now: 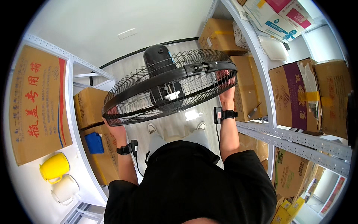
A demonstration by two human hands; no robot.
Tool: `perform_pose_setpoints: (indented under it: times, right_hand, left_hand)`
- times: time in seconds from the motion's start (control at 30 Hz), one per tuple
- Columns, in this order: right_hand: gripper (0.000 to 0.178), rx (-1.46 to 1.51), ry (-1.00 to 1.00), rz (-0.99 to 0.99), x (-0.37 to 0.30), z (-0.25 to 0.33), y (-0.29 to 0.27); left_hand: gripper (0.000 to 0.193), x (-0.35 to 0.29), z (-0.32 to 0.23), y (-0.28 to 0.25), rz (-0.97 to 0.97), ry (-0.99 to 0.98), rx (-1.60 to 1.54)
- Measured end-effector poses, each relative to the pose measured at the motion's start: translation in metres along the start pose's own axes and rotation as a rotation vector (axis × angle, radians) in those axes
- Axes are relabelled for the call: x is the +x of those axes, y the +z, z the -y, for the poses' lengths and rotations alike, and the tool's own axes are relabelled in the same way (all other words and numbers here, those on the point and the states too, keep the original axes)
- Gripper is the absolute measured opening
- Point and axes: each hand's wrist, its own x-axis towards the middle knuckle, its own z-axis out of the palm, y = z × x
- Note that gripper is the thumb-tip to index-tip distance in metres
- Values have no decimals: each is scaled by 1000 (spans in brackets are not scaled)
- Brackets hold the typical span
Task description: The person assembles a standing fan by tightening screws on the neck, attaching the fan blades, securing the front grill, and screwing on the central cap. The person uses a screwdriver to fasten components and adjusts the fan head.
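Between both hands I hold a large black fan (158,61) with a round wire cage, tilted, its right end farther away than its left. My left hand (116,128) grips the lower left rim of the cage, its fingers partly hidden behind the wires. On the right end of the cage my right hand (226,95) is closed around the rim, with fingers showing through the wires. The black motor housing sticks out at the far side. Each wrist wears a black strap with a small box and a cable.
Metal shelves with cardboard boxes (291,97) stand on my right. On the left shelf are a large carton (37,104), a yellow pitcher (55,166) and a white pitcher (65,188). A blue cloth (94,143) and a screwdriver (254,111) lie on lower boxes. A white wall (123,18) is ahead.
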Motion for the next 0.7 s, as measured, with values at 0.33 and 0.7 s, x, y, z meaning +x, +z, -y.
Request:
perform_pose_setpoints:
  times: [0.33,0.7]
  right_hand:
    - [47,64,-18,-135,-4,4,-1]
    - [28,59,-37,-150,9,9,-5]
  left_hand:
    - [57,1,-3,7,-47,-10,-22]
    - [63,-5,-3,15,-57,-38,-31]
